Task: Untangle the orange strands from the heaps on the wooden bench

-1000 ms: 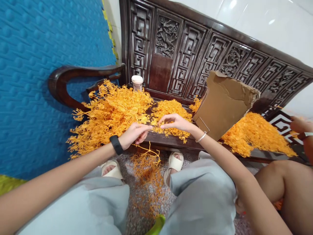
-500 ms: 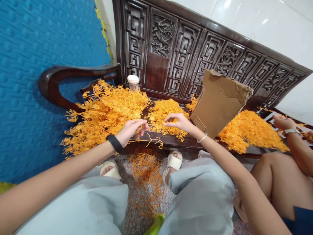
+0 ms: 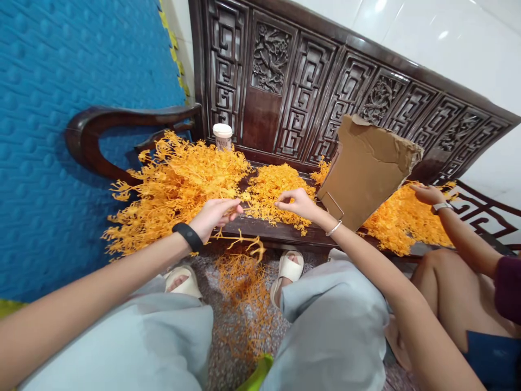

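My left hand (image 3: 215, 217), with a black band at the wrist, is closed on an orange branching plastic stem (image 3: 240, 239) that hangs below the fingers over the bench's front edge. My right hand (image 3: 300, 204), wearing a silver bangle, has thumb and fingertips brought together in a pinch. Whether a small piece sits between them is too small to tell. It hovers by a heap of small orange pieces (image 3: 271, 182). To the left, beside my left hand, lies a large pile of orange branching stems (image 3: 175, 179).
A dark carved wooden bench (image 3: 262, 122) bears the piles, a white-lidded cup (image 3: 222, 136) and a leaning cardboard piece (image 3: 362, 168). At right, a co-worker's hand (image 3: 429, 194) reaches over another orange heap (image 3: 401, 220). Stripped orange stems (image 3: 240, 279) litter the floor between my feet.
My left hand has turned slightly and drawn a little left, and the stem has swung lower. My right hand stays nearly in place. The co-worker's hand has moved left over the right heap.
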The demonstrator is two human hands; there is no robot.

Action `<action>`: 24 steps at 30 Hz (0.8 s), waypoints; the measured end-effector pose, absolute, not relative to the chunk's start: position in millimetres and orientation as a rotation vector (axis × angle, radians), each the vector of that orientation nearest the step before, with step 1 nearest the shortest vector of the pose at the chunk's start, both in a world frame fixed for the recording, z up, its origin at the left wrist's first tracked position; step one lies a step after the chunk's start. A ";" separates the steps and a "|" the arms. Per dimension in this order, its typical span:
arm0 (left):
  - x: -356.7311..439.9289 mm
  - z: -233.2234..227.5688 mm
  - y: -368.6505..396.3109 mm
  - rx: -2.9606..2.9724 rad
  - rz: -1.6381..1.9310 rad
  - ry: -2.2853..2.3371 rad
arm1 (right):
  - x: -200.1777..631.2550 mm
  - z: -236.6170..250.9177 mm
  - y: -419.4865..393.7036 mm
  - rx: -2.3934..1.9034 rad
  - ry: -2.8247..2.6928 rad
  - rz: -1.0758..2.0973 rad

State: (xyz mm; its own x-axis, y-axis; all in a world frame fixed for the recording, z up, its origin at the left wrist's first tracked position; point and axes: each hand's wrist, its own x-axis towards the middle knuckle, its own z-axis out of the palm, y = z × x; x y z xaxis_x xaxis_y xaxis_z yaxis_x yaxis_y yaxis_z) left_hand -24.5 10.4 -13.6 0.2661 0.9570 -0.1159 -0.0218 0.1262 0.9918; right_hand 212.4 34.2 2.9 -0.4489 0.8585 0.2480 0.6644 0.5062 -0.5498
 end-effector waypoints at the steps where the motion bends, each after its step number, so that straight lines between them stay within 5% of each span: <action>1: -23.8 -12.0 9.3 1.221 0.917 1.059 | 211.7 2.1 35.5 -1.275 -2.224 0.483; 10: 1.2 -8.2 -4.4 1.365 0.669 0.988 | 205.8 -11.5 57.8 -1.408 -2.196 0.161; 24: 35.9 0.0 6.6 0.952 1.113 1.020 | 181.0 5.6 98.6 -1.581 -1.992 -0.081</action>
